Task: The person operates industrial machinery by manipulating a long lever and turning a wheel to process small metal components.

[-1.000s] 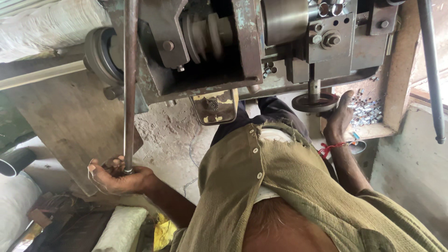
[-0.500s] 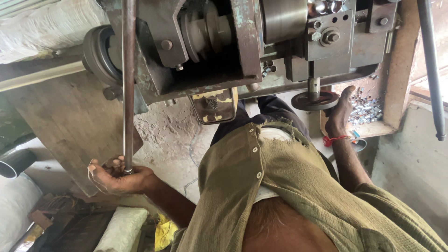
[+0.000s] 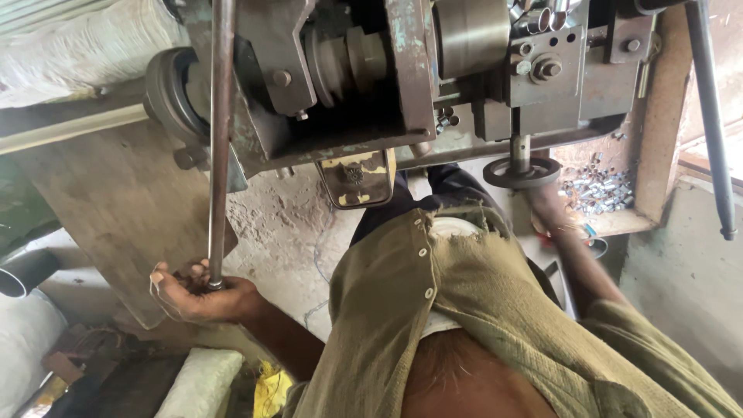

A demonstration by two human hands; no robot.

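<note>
My left hand is low at the left, fingers curled around the bottom end of a long steel rod that runs up past the grey-green machine. My right hand is blurred, just beneath the small round handwheel under the machine's right side. Whether it grips the wheel is unclear. My olive shirt fills the lower middle of the view.
A pile of small shiny metal pieces lies in a rusty tray right of the handwheel. A dark lever bar hangs at the far right. A white sack lies at the top left above a wooden board, with a dark pipe below.
My right hand has dropped from the handwheel's rim to just below it and is blurred. My left hand stays on the rod's end.
</note>
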